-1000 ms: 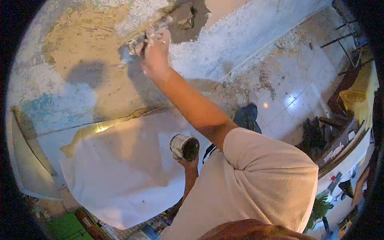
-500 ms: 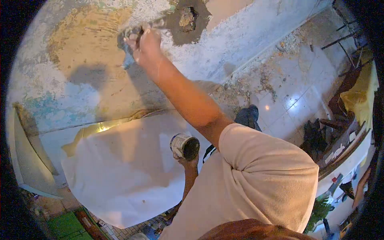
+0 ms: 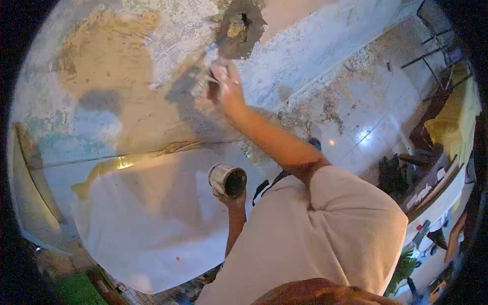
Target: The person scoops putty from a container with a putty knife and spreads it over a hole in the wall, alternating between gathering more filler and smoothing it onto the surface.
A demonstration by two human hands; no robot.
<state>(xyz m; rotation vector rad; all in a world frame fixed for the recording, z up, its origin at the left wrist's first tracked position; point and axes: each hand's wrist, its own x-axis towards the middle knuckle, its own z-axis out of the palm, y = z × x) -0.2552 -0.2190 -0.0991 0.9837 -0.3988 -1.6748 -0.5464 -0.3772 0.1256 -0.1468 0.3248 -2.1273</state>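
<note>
My left hand point(image 3: 231, 197) is wrapped round a tin point(image 3: 227, 181) with a pale, smeared outside. Its dark open mouth is tipped toward me, and I cannot make out what is inside. Up at the wall, my right hand point(image 3: 223, 86) is closed and smeared by motion. A whitish-grey thing point(image 3: 202, 84) shows at its fingers, too blurred to name. Just above that hand, a dark grey damp-looking patch point(image 3: 248, 43) surrounds a rough hole point(image 3: 236, 28) in the wall. Flaking white, blue and ochre paint point(image 3: 107, 61) covers the wall to the left.
A white sheet-like surface point(image 3: 137, 223) spreads below the wall at lower left. Crumbled debris point(image 3: 325, 96) lies along the wall's foot on the tiled floor point(image 3: 361, 132). At the right stand a dark metal frame point(image 3: 432, 56) and furniture with yellow cloth point(image 3: 450, 127).
My right hand has moved right and downward across the wall, from beside the ochre patch to below the dark grey patch. The tin stays in my left hand, shifted slightly left in view.
</note>
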